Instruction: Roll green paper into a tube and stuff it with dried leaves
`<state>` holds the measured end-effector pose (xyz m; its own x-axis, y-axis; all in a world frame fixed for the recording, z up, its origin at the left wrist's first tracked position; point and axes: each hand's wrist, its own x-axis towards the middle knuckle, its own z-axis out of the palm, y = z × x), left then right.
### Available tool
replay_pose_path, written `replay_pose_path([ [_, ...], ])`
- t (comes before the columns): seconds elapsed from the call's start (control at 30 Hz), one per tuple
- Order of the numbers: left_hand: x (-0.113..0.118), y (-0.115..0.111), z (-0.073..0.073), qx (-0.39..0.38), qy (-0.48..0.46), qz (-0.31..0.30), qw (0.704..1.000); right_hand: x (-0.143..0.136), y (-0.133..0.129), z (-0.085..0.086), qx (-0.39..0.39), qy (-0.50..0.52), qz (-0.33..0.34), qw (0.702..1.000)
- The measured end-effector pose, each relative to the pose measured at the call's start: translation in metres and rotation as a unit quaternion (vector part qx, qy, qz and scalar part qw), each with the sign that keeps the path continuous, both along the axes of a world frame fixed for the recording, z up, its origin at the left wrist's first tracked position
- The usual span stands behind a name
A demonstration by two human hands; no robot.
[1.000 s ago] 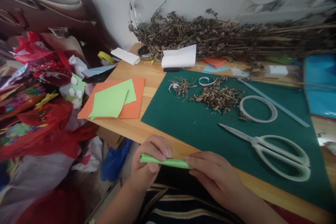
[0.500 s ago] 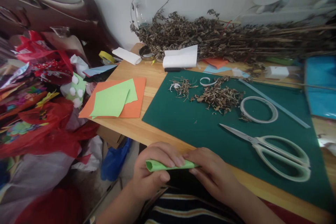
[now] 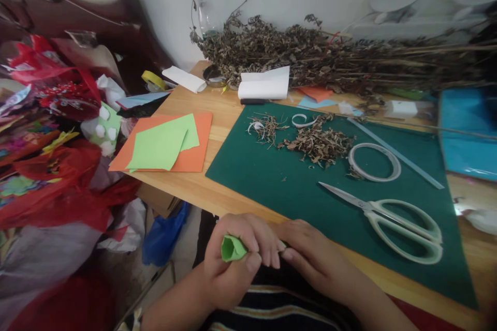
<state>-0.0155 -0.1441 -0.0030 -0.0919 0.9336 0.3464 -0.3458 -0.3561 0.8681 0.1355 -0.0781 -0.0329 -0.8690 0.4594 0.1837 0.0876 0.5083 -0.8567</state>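
My left hand [image 3: 243, 253] is wrapped round a rolled tube of green paper [image 3: 232, 249], its hollow end facing left and up. At the other end of the roll, my right hand [image 3: 308, 251] pinches the tip between thumb and fingers. Most of the roll is hidden under my fingers. Both hands are low, in front of the table's near edge. On the green cutting mat [image 3: 248, 165] lie scissors [image 3: 368, 207], a roll of clear tape [image 3: 375, 162] and a heap of dried leaves [image 3: 320, 142].
Green sheets [image 3: 157, 147] rest on orange paper [image 3: 204, 139] at the table's left. Dried branches [image 3: 310, 57] stretch along the wall. A blue packet [image 3: 469, 129] is at the right. Red plastic bags [image 3: 70, 170] and scraps pile up on the left.
My left hand has closed further over the green paper roll, covering more of it, and the hollow end now turns more toward me. My right hand stays at the tip.
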Motion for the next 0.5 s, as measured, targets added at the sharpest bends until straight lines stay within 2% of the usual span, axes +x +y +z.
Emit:
replay_pose_path([
  [0.1, 0.000, 0.003, -0.002, -0.005, -0.037, -0.014, 0.999, 0.001, 0.001, 0.004, -0.053, 0.015, 0.015, 0.998],
  [0.17, 0.001, 0.004, -0.007, -0.001, -0.030, -0.003, 1.000, 0.001, 0.000, 0.004, -0.070, 0.024, 0.011, 0.997],
  [0.33, 0.000, 0.003, -0.018, -0.022, 0.122, 0.068, 0.990, 0.000, -0.003, 0.000, -0.091, 0.013, -0.009, 0.996],
  [0.5, -0.008, 0.001, -0.019, -0.107, 0.212, 0.064, 0.969, 0.003, -0.005, -0.005, -0.117, -0.034, -0.043, 0.992],
])
